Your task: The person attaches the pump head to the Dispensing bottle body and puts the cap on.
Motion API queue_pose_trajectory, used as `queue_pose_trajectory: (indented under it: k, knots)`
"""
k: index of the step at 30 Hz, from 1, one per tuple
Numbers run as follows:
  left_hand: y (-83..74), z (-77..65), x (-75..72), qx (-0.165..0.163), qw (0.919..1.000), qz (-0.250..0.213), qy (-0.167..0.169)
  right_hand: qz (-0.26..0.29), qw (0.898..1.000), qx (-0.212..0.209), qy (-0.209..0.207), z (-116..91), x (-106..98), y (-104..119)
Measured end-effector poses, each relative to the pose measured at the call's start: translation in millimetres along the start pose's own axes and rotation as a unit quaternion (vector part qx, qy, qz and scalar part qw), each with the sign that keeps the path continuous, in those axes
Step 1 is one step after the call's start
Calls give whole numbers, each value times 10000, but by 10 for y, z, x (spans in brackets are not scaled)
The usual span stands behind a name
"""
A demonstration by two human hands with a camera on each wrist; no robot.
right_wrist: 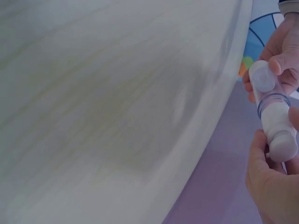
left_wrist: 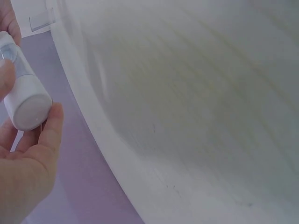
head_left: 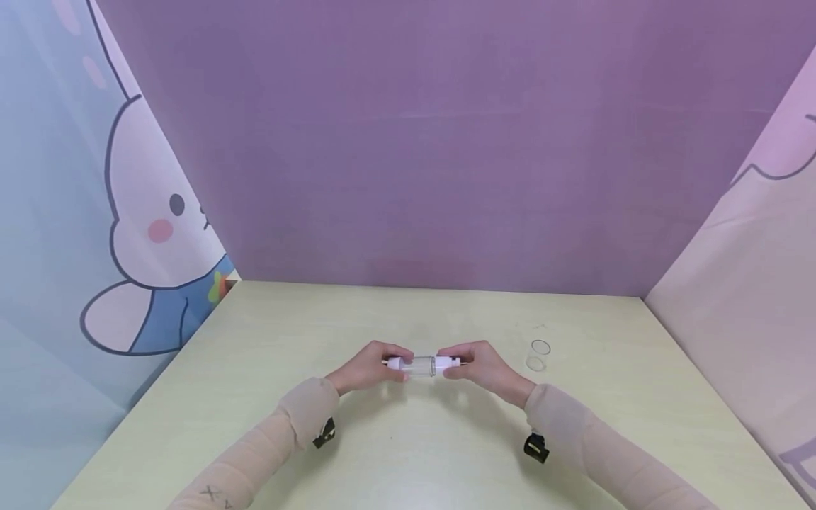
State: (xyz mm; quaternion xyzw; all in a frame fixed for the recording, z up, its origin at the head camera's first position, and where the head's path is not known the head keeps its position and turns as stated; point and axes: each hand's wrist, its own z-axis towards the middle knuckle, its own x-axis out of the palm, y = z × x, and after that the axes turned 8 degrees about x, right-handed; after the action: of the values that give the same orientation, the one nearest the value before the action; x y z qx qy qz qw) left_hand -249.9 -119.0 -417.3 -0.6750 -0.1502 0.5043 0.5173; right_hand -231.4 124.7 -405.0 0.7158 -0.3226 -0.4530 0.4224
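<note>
A clear pump bottle (head_left: 419, 366) with white ends lies sideways between both hands, close over the table. The left hand (head_left: 370, 366) grips its white base, thumb on the near side and fingers on the far side. At the other end, the right hand (head_left: 487, 368) holds the white collar just below the pump head (right_wrist: 283, 147). Through the clear wall, a pale round piece (right_wrist: 266, 80) shows inside the bottle near the base. The round bottom (left_wrist: 32, 112) of the bottle faces the left wrist camera.
A clear cylindrical cap (head_left: 537, 356) is on the pale table (head_left: 408, 453) to the right of the right hand. A purple backdrop (head_left: 433, 177) rises behind the table. Printed curtains (head_left: 57, 283) hang at both sides.
</note>
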Motion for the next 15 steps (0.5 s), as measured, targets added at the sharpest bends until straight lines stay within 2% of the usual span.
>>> queue_pose_trajectory:
  k: [15]
  knots:
    - [17, 11, 0, -57, 9997, -179, -124, 168, 9997, -174, -6, -18, -28, 46]
